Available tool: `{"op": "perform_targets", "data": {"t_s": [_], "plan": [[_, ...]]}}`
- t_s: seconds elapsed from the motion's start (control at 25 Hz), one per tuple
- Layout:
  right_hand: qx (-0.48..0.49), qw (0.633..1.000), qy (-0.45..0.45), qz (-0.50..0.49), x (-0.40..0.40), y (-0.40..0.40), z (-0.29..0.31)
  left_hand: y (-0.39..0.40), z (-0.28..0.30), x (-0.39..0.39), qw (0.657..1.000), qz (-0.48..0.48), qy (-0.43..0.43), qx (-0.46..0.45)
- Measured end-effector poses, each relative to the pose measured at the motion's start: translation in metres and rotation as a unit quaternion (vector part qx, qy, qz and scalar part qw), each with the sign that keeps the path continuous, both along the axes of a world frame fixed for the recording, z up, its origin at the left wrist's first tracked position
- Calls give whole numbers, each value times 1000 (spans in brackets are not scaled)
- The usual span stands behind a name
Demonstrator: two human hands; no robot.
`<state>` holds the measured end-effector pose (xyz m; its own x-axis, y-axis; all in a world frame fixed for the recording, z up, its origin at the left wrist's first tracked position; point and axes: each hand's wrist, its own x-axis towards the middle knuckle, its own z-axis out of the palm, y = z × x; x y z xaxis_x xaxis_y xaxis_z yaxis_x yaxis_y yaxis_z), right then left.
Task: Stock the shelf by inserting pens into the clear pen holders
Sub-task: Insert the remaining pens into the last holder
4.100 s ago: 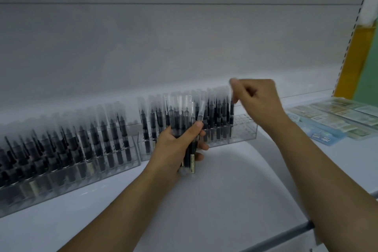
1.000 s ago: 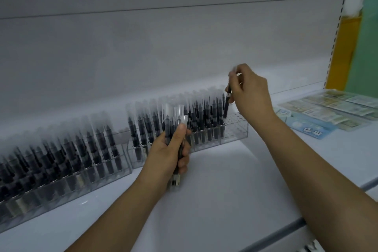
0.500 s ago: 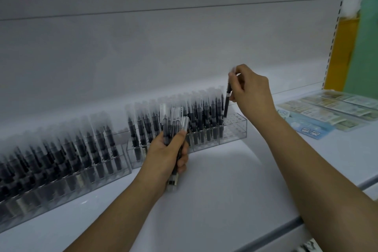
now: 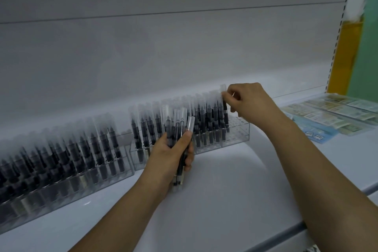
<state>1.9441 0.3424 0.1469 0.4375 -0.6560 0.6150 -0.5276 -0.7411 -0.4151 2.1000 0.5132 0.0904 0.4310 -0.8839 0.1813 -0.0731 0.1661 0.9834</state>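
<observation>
Pinching a pen (image 4: 225,108) over the holder (image 4: 237,133), right hand (image 4: 248,100), left hand (image 4: 173,153) gripping spares (image 4: 178,120)

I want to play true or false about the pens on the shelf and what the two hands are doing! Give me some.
1. The left hand holds a bunch of pens. True.
2. The right hand is empty and lies flat on the shelf. False: its fingers pinch one pen at the right clear holder.
3. The right clear holder has bare holes at its right end. True.
4. The left clear holder has no pens in it. False: it is packed with pens.
5. The paper cards lie to the left of both holders. False: they lie on the shelf to the right.
</observation>
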Motion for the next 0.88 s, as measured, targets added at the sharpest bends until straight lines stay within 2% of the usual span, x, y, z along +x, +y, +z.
{"op": "perform_targets", "data": {"t_s": [0.12, 0.28, 0.36, 0.4, 0.48, 0.56, 0.68, 0.76, 0.88], "plan": [[29, 1000, 3, 5, -7, 0, 3, 1, 1, -2, 1000, 0, -5, 1], [80, 994, 77, 19, -13, 1, 7, 3, 3, -9, 1000, -5, -2, -1], [69, 991, 112, -7, -12, 3, 10, 3, 7, -16, 1000, -15, -2, -6], [59, 993, 102, -27, -13, 6, 14, 3, 10, -19, 1000, -17, -7, -6], [63, 997, 22, -45, -20, 15, 27, -1, 15, -24, 1000, -18, -24, 2], [130, 991, -30, 18, -33, 30, 38, -8, 22, -29, 999, -8, -34, 17], [267, 952, -37, 148, -44, 48, 32, -27, 30, -39, 998, 1, -58, 38], [325, 924, -100, 174, -43, 44, 16, -41, 28, -50, 997, -9, -71, 40], [275, 929, -222, 110, -40, 27, 2, -58, 21, -65, 998, -8, -53, 21]]}}
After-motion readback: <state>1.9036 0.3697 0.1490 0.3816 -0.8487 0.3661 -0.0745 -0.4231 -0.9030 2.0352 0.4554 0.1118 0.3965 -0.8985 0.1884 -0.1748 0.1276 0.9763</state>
